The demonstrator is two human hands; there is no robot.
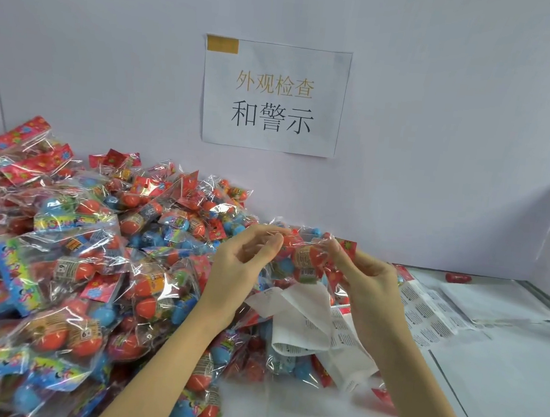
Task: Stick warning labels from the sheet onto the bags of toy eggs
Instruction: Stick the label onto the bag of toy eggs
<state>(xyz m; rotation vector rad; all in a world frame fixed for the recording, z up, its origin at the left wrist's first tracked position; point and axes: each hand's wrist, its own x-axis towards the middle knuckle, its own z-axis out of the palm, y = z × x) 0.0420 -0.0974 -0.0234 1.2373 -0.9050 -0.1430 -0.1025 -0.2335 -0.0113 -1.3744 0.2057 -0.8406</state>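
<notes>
At frame centre, my left hand (pixel 248 256) and right hand (pixel 366 279) each pinch one bag of toy eggs (pixel 306 255), seemingly above the label sheet (pixel 306 317).

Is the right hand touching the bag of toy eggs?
Touching. The head view shows the right hand pinching the bag of toy eggs at its right end.

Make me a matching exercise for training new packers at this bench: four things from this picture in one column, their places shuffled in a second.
Things:
1. clear plastic bag of orange and blue toy eggs
2. white sheet of printed warning labels
3. white paper sign with Chinese characters
4. loose red toy egg

Places:
A. on the wall
B. alone at the table's far right
C. between both hands
D. flat on the table, right of the hands

Pairs: 1-C, 2-D, 3-A, 4-B
</notes>
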